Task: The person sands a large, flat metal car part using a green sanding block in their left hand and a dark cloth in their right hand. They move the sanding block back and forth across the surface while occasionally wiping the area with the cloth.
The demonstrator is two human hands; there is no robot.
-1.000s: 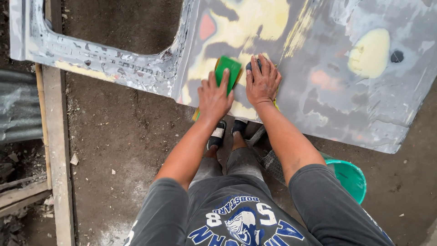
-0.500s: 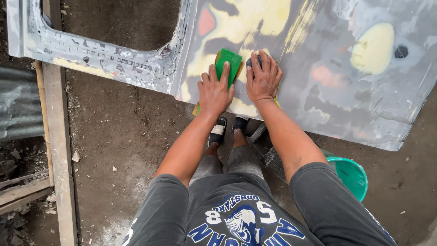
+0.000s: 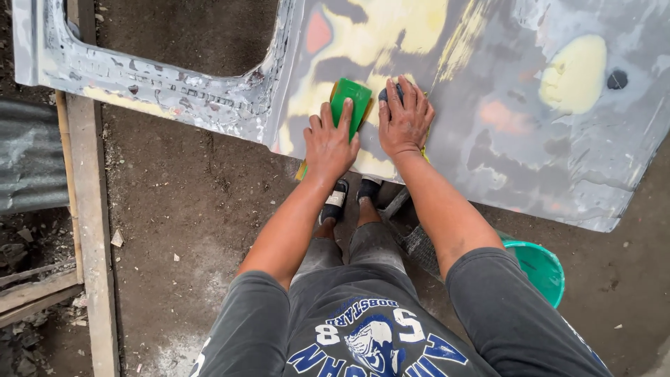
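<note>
Pressing flat on the car panel (image 3: 488,139), the left hand (image 3: 328,143) holds a green sanding block (image 3: 350,101); the right hand (image 3: 405,119) lies spread beside it. Yellow filler patches (image 3: 576,73) remain rough-looking, seemingly unsanded.

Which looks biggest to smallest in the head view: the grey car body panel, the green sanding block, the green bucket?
1. Grey car body panel, by far the largest.
2. Green bucket; only part shows past the leg, and it lies nearer the camera, so its rank over the block is unsure.
3. Green sanding block, partly under the left hand.
</note>
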